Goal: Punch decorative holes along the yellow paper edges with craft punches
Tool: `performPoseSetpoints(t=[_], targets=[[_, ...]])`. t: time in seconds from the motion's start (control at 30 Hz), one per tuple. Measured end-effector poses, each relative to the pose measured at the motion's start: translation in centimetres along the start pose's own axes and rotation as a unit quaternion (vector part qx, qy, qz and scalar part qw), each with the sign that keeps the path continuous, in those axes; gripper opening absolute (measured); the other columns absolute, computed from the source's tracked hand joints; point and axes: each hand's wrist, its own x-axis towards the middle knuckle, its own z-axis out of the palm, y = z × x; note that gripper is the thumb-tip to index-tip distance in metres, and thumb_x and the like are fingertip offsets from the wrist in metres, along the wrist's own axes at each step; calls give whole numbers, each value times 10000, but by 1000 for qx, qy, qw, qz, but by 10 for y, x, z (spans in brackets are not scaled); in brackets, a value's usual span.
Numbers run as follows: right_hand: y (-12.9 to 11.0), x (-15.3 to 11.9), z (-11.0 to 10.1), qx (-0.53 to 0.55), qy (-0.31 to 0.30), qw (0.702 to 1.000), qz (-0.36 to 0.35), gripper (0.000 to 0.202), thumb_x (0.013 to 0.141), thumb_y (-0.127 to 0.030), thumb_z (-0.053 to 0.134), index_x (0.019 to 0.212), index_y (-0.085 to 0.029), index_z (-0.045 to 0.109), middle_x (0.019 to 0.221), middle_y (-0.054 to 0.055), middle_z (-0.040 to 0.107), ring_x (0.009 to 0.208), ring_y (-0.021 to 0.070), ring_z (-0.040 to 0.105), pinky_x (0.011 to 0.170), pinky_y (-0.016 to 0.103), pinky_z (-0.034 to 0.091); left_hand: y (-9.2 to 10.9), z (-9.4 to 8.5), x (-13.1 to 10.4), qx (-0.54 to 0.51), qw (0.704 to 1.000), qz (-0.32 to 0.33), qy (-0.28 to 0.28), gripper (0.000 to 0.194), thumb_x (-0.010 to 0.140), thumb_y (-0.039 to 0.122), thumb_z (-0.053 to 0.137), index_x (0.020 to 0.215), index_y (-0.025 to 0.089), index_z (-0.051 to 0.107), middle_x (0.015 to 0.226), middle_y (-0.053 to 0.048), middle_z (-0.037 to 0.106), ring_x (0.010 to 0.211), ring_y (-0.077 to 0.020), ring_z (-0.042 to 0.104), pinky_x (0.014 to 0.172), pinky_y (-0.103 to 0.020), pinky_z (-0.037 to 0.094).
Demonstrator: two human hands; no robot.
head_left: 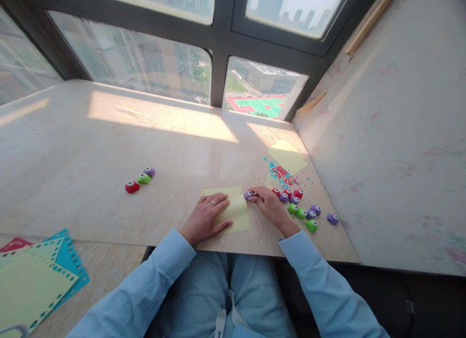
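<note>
Currently the right hand [271, 207], near the centre of the frame, pinches a small purple craft punch [248, 195] between thumb and fingers. The punch sits at the right edge of a pale yellow sheet [238, 214], just below its upper right corner; whether the paper reaches into the slot is too small to tell. The left hand [209, 217], a ring on one finger, lies flat with fingers spread over the sheet's left half. Little holes mark the sheet's top edge near both corners.

Just right of the right hand, a cluster of red, purple and green punches [301, 213] crowds that side, so sideways room there is tight. Above it, paper confetti [281, 174] in blue and red scatters up to a second yellow sheet [289, 156] at the right, near the patterned wall [400, 134]. The broadest room for moving is on the tabletop [83, 153] to the left, where three punches [143, 178] stand in a slanting row. The tabletop's front edge runs just below the hands, above the lap. Sheets with punched borders [32, 287] overlap at lower left; window panes [156, 61] fill the top.
</note>
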Motion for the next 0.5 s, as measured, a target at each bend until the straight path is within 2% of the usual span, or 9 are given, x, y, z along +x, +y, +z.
performPoseSetpoints(t=[0.5], targets=[[-6, 0, -3, -29, -16, 999, -4, 188, 868, -140, 588, 1014, -197, 692, 1020, 90, 711, 983, 230, 637, 903, 390, 494, 1, -2, 0, -9, 1000, -2, 1, 516, 879, 504, 582, 1289, 190, 564, 1368, -150, 565, 1280, -304, 491, 1039, -472, 371]])
